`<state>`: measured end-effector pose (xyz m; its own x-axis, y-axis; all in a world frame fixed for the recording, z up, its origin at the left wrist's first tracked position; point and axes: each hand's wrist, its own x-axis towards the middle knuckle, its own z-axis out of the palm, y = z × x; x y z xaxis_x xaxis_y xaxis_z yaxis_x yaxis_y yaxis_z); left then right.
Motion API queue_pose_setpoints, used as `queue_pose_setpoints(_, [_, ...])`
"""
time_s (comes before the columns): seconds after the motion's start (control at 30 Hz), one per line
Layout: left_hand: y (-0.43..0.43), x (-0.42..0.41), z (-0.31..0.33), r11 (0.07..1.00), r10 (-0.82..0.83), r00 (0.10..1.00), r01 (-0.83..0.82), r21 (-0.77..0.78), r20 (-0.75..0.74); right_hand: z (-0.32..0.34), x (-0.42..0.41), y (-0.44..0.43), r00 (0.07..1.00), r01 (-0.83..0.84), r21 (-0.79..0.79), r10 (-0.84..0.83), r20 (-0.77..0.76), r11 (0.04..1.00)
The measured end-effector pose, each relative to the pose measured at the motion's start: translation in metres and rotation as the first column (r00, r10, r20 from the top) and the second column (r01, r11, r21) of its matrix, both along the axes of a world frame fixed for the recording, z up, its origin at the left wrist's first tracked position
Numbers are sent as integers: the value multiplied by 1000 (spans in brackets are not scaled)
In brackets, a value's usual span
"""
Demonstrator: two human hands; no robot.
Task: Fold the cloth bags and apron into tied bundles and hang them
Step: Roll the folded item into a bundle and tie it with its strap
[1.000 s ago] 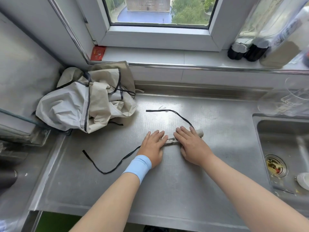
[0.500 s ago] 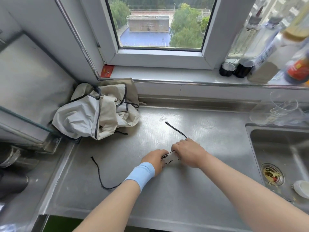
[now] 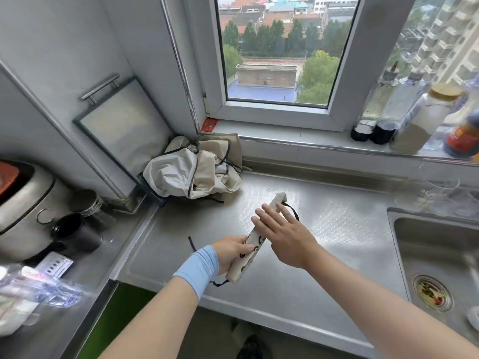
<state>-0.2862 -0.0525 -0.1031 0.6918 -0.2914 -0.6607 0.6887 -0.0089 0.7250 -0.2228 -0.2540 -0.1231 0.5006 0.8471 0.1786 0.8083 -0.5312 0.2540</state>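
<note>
the left hand grips the lower end of a narrow folded cream cloth bundle with black print, slanting over the steel worktop. the right hand lies straight-fingered against its middle. farther back sits a crumpled beige cloth heap.

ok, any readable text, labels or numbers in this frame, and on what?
None legible.
Red sticker at the window corner: blurred.
Red bottle label: blurred.
Packet, lower left: red print, blurred.
Folded bundle: black marks, not letters I can read.
Building outside: lettering too small.
</note>
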Motion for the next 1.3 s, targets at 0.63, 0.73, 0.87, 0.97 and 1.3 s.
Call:
queue_pose_setpoints(0.63, [30, -31, 69, 929, 334, 923, -288, -233, 193, 91, -25, 64, 704, 532, 333, -187, -685, 779])
queue_pose_setpoints(0.73, [50, -23, 76, 944, 327, 904, -298, -141, 275, 117, -22, 89, 394, 679, 210, -107, -913, 704])
queue_pose_setpoints(0.87, [71, -25, 101, 968, 29, 954, 46, -245, 297, 142, -12, 124, 177, 713, 136, 11, -984, 688])
queue_pose_setpoints(0.97, [89, -19, 110, 943, -24, 943, 132, -307, 331, 163, -9, 141, 180, 736, 130, -6, -984, 665])
queue_pose_setpoints(1.3, [118, 4, 121, 977, -18, 911, 104, -186, 412, 195, -3, 151, -39, 746, 107, 203, -978, 657])
